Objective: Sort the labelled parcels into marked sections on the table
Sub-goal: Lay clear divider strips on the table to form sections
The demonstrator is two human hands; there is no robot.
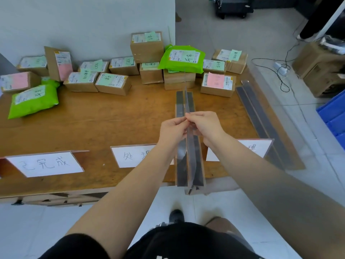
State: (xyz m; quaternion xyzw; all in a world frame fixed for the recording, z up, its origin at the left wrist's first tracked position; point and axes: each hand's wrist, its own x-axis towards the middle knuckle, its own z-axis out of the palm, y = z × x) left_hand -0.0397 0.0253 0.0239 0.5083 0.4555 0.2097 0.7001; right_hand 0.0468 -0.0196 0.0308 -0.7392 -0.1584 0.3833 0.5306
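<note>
A long clear acrylic divider (pixel 189 161) with dark strips stands on the wooden table (pixel 104 116), running from the front edge toward the parcels. My left hand (pixel 172 130) and my right hand (pixel 204 127) both pinch its upright top edge near the middle. Several brown cardboard parcels with green or pink labels, such as one at the back (pixel 146 46) and one with a pink label (pixel 217 84), line the far side. Two green bag parcels lie there, one at the left (pixel 33 100) and one on boxes (pixel 182 58). Three white section signs stand near the front: left (pixel 44 163), middle (pixel 132 156), right (pixel 255 148).
A second clear divider (pixel 261 120) lies along the table's right edge. On the floor to the right are a blue crate (pixel 334 116), cardboard boxes (pixel 321 68), a power strip with cables (pixel 280 69) and a black cart (pixel 233 6). A white wall stands behind the table.
</note>
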